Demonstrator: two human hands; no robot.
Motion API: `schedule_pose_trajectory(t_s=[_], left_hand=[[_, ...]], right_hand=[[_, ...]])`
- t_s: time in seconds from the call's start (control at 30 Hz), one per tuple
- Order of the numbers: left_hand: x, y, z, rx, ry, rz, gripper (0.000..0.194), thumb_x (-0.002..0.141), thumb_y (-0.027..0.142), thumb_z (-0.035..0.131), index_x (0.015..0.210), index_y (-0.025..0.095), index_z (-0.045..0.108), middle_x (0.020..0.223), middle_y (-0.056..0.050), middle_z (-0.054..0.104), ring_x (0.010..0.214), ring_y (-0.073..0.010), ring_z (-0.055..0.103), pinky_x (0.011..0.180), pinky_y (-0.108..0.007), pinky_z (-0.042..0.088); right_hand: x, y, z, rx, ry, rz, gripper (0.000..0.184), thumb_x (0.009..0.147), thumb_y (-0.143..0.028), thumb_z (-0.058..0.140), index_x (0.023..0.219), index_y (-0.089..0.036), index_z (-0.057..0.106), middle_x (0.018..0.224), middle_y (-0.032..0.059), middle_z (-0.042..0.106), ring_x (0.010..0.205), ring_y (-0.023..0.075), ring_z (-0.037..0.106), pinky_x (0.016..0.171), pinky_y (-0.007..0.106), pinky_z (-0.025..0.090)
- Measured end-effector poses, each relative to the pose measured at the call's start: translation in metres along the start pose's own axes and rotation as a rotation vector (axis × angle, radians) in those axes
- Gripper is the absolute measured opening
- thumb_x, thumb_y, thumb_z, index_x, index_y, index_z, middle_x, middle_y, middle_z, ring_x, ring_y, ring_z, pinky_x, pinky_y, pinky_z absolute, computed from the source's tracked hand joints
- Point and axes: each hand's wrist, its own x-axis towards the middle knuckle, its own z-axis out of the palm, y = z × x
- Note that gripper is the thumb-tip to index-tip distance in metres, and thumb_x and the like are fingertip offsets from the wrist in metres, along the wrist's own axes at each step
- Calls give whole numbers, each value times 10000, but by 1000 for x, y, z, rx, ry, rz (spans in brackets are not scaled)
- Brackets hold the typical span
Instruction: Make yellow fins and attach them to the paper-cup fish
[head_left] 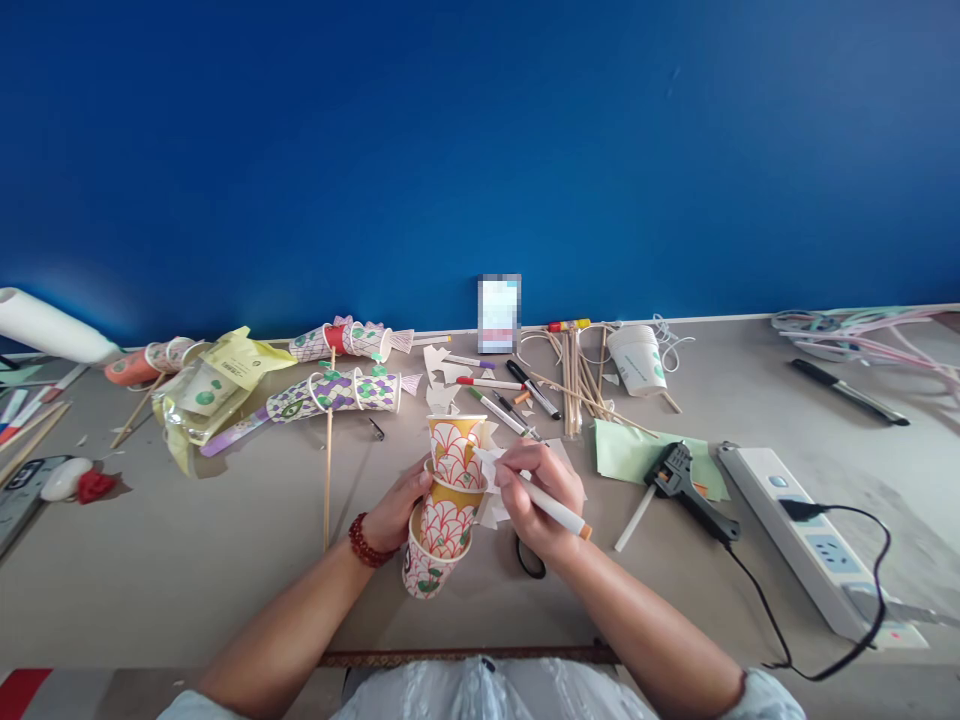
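A chain of paper cups (448, 525), nested one into another, stands tilted in front of me. Red scale outlines cover the cups, with yellow-orange filled in on the upper ones. My left hand (396, 508), with a beaded bracelet on the wrist, is closed around their left side. In my right hand (541, 492) is a white marker (556, 510) with an orange end, pinched like a pen. Its tip points at the top cup's right side; whether it touches I cannot tell. White paper pieces (491, 500) show between the cups and my right hand.
Right of me are a glue gun (686, 485), green paper (622, 455) and a power strip (806, 535) with a black cord. Decorated cup fish (337, 392), wooden sticks (577, 375), stacked cups (637, 358) and loose markers (491, 383) lie farther back. A phone (499, 313) leans on the blue wall.
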Motion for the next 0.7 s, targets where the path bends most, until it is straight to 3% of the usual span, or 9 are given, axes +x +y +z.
schedule_pose_trajectory(t_s=[0.7], left_hand=[[-1,4,4,29,40,-28,558,873,581,608,1264,186,658,1287,-140,695,1175,-345,643,1012,-486,495]], right_hand=[[1,0,0,-4,-22,-35,130,857,-144,555,769,-239,536,632,-17,594,549,146,539,536,278,453]])
